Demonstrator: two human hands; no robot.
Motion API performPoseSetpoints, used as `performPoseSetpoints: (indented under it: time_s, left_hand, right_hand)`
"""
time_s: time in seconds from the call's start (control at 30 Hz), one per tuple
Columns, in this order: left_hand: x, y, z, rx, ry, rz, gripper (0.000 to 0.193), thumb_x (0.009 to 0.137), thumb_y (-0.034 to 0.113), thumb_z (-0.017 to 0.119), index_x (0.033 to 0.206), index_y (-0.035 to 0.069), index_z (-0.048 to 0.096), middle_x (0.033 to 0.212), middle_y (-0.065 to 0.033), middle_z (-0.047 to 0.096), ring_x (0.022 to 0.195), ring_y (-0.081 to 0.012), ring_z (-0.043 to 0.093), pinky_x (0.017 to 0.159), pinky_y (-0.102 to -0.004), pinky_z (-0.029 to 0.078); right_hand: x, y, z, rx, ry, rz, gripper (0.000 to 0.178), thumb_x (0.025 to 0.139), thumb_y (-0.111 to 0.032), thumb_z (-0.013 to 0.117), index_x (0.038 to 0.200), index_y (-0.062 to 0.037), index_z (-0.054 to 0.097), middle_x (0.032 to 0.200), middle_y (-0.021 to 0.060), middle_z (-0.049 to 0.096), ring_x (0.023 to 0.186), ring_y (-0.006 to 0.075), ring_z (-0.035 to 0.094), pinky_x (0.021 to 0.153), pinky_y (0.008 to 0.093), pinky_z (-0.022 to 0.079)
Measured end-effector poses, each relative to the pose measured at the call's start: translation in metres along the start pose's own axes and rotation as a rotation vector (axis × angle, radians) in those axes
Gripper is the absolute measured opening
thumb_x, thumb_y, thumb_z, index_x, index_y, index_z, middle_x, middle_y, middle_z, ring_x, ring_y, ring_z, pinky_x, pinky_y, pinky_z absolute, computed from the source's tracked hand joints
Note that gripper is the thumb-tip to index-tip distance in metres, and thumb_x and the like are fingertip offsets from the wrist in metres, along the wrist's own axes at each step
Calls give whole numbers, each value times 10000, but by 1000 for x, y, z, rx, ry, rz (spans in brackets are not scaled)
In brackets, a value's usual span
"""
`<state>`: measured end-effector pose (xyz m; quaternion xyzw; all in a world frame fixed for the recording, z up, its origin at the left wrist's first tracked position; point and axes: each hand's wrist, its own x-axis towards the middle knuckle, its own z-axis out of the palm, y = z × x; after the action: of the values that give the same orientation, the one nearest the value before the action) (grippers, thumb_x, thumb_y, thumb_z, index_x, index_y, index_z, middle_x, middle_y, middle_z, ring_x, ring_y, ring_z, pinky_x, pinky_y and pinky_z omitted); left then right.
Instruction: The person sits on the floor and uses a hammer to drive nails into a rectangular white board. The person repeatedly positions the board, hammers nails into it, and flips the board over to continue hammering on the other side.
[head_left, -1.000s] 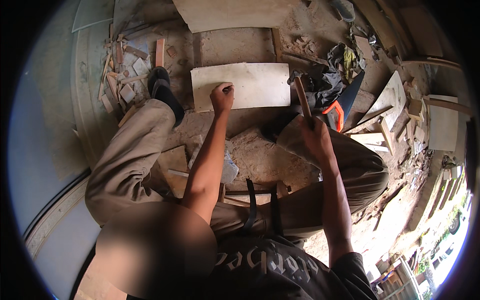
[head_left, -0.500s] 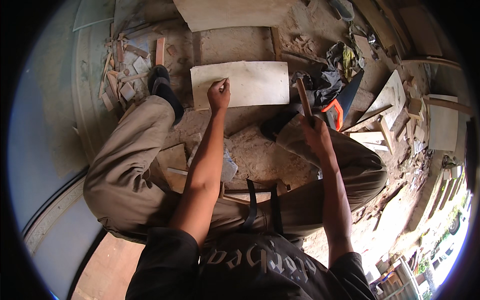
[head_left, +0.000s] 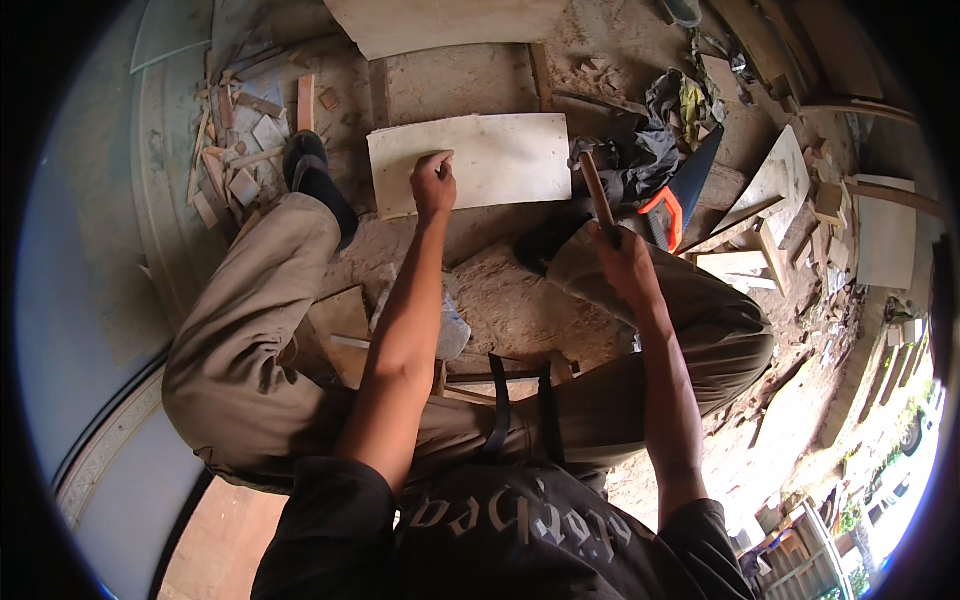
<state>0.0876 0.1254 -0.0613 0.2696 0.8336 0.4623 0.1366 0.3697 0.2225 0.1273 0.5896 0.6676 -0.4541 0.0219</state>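
Note:
A pale rectangular wooden board lies in front of me between my feet. My left hand rests over its left part, thumb and fingers pinched together. Whatever the pinch holds is too small to make out. In my right hand is a hammer, gripped by its wooden handle above my right leg. Its dark metal head is up beside the board's right edge, apart from the board.
A handsaw with an orange handle lies right of the hammer, near a crumpled dark plastic bag. Wood offcuts litter the floor on the left, more lie on the right. Another pale panel stands beyond the board.
The view has shifted slightly, so the board and floor items appear a little higher and further left. My left pinch and my right grip on the hammer look the same.

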Motion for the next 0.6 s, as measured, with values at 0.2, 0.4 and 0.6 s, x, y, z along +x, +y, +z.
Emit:
performPoseSetpoints:
  time_s: [0.2, 0.4, 0.6]
  left_hand:
    - [3, 17, 2, -20, -99, 3, 348, 844, 78, 671, 1174, 74, 563, 895, -112, 689, 755, -255, 671, 666, -355, 513]
    - [0, 3, 11, 40, -89, 171, 339, 834, 97, 696, 1124, 75, 522, 877, -101, 692, 730, -269, 676, 644, -358, 516]
    - [1, 6, 14, 56, -60, 183, 318, 829, 111, 704, 1097, 78, 535, 868, -113, 695, 745, -284, 679, 649, -374, 517]
  right_hand:
    - [3, 7, 0, -11, -10, 28, 546, 872, -451, 626, 998, 80, 614, 827, 260, 637, 827, 328, 658, 725, 409, 479]
    - [5, 10, 2, -34, -24, 47, 538, 873, -446, 618, 963, 84, 621, 801, 251, 641, 804, 316, 660, 717, 402, 480]
    - [9, 21, 5, -12, -26, 2, 458, 909, -445, 586, 944, 10, 623, 544, 3, 485, 427, 87, 471, 360, 281, 353]
